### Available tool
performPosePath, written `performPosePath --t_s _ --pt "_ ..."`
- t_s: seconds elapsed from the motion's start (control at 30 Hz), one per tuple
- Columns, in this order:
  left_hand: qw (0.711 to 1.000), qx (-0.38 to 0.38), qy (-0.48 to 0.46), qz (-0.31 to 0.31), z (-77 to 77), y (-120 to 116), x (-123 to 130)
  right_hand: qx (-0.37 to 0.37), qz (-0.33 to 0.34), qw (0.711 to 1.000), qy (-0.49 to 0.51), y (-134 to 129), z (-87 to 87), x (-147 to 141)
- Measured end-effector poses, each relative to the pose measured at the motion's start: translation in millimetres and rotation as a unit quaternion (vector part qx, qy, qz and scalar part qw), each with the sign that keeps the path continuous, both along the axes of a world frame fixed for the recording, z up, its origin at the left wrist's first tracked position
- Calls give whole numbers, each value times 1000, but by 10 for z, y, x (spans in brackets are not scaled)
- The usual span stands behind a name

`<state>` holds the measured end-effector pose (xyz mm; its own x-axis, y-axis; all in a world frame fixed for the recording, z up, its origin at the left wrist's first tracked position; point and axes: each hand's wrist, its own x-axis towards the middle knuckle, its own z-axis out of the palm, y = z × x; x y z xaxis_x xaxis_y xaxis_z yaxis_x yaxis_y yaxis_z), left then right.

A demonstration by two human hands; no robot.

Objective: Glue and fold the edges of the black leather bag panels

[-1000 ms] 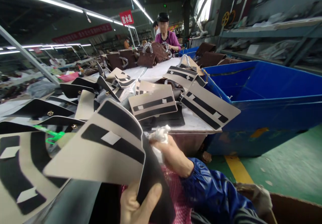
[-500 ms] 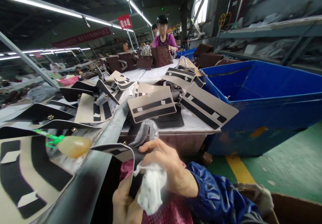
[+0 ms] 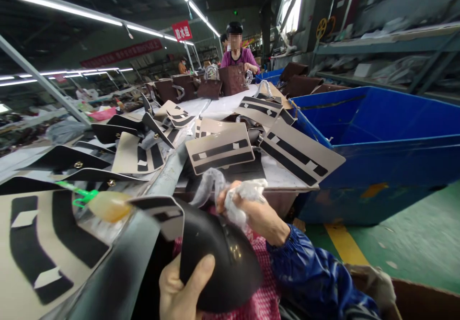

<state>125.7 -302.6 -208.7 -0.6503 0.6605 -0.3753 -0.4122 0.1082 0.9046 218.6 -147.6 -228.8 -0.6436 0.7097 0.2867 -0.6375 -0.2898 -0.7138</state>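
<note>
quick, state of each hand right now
Left hand: closed, holding a black handbag.
Right hand: closed, holding a crumpled white cloth.

I see all this from one camera worn on my head, facing forward and tilted down. My bare left hand [image 3: 185, 293] is nearest the lens, at bottom centre, with my bare right hand [image 3: 258, 216] just above and to its right. My shiny blue sleeve [image 3: 312, 267] fills the lower right at close range. Beyond, the view runs along the white-topped worktable [image 3: 224, 103] to a person in a purple top [image 3: 230, 60] at upper centre, well apart from me. It spreads wide — the large blue open-topped bin [image 3: 388, 166] reaches the right edge, long white tube lights [image 3: 64, 8] the upper left.
</note>
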Motion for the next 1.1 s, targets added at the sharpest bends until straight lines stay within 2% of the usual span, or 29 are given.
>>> performPosePath --t_s 0.13,0.2,0.27,0.3,0.37,0.47,0.6,0.7,0.73,0.77,0.83,0.87,0.93,1.0,1.1 --pt "999 18 -7 46 3 40 -50 96 -58 993 -27 -136 160 211" --pt "999 22 -12 34 11 60 -16 160 -105 980 -56 -208 230 257" --pt "1000 20 -5 4 31 77 37 243 -159 954 -82 -266 253 255" --pt "1000 21 17 -12 40 84 61 291 -183 934 -95 -290 246 241" --pt "990 38 129 -40 46 98 90 386 -222 887 -120 -330 209 197" --pt "949 76 302 -48 10 111 76 451 -281 836 -136 -386 142 116" --pt "924 72 375 -16 -113 109 37 404 -356 832 -129 -419 100 -2" --pt "920 57 387 -24 -210 102 54 381 -346 841 -168 -342 110 -80" --pt "928 54 366 -35 -229 100 65 349 -321 863 -176 -293 117 -97" --pt "944 51 322 -48 -238 97 75 288 -283 899 -169 -236 124 -109" --pt "980 41 187 -57 -215 91 80 123 -181 968 -124 -114 135 -105" --pt "991 33 116 -49 -185 85 73 52 -135 985 -93 -60 137 -88" --pt "1000 9 24 -9 -99 73 40 -27 -83 995 -54 19 134 -31" --pt "999 -6 -5 37 -4 63 -3 -37 -75 996 -43 50 122 41" --pt "997 2 -43 63 79 65 -50 -39 -64 997 -28 26 116 131"
